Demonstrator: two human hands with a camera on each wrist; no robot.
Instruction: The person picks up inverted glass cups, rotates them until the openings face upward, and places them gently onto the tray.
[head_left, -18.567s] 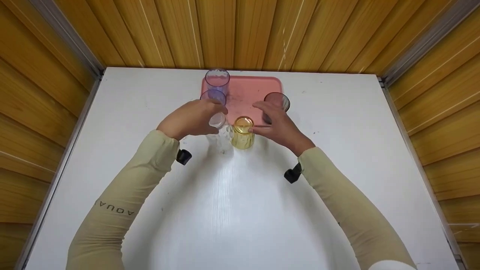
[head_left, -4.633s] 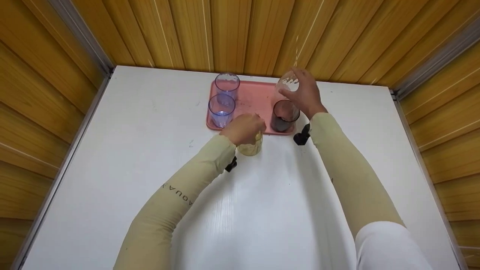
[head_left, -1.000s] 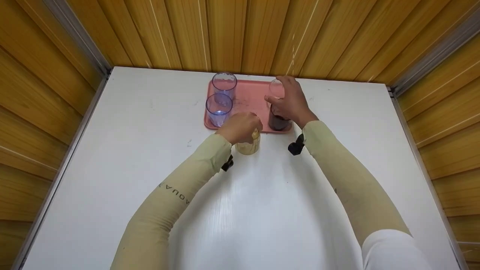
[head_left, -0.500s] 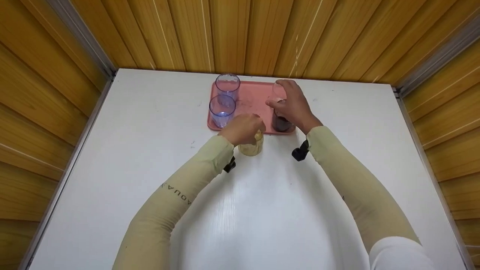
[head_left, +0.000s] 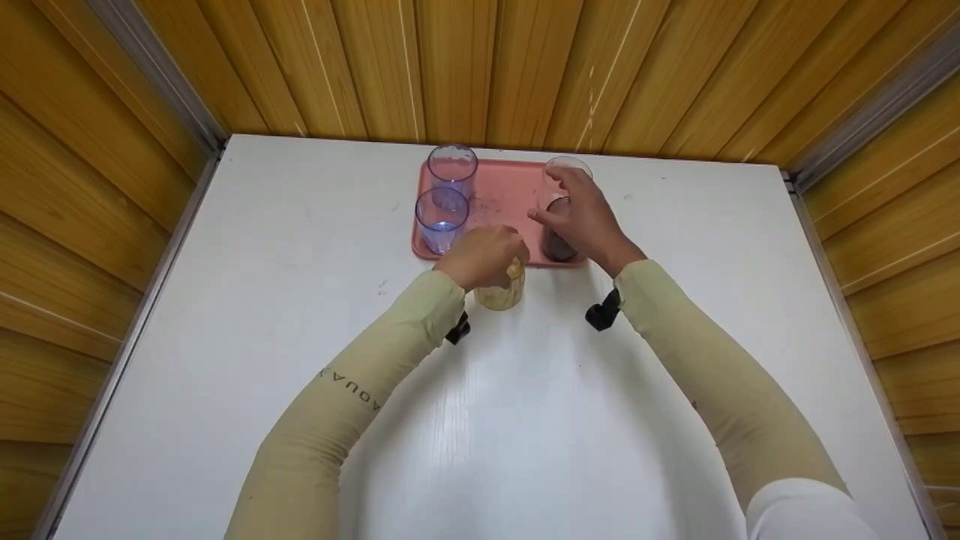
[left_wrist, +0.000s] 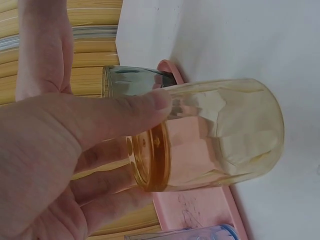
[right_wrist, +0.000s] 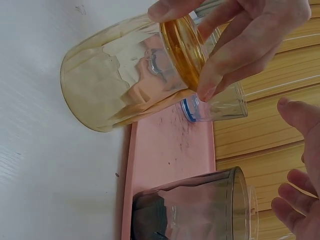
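In front of the tray, my left hand [head_left: 484, 256] holds a yellow glass [head_left: 501, 296] with thumb and fingers around its thick amber base. The glass is upside down, its wide mouth toward the table, as the left wrist view shows. My right hand [head_left: 589, 221] hovers over the tray's right side with fingers spread, holding nothing. Beneath it is a dark grey glass [head_left: 556, 246], partly hidden by the hand. A clear glass [head_left: 551, 184] stands behind the grey one at the back right corner.
The pink tray [head_left: 506, 176] lies at the far side of the white table [head_left: 465, 420]. On its left stand two bluish glasses, one behind [head_left: 453, 169] and one in front [head_left: 441, 217]. Wood-look panels [head_left: 480, 75] rise behind the table.
The clear glass, seen in front of the tray in the oldest frame, is at its back right. My right hand has let go of it and drawn back nearer. My left hand keeps its hold.
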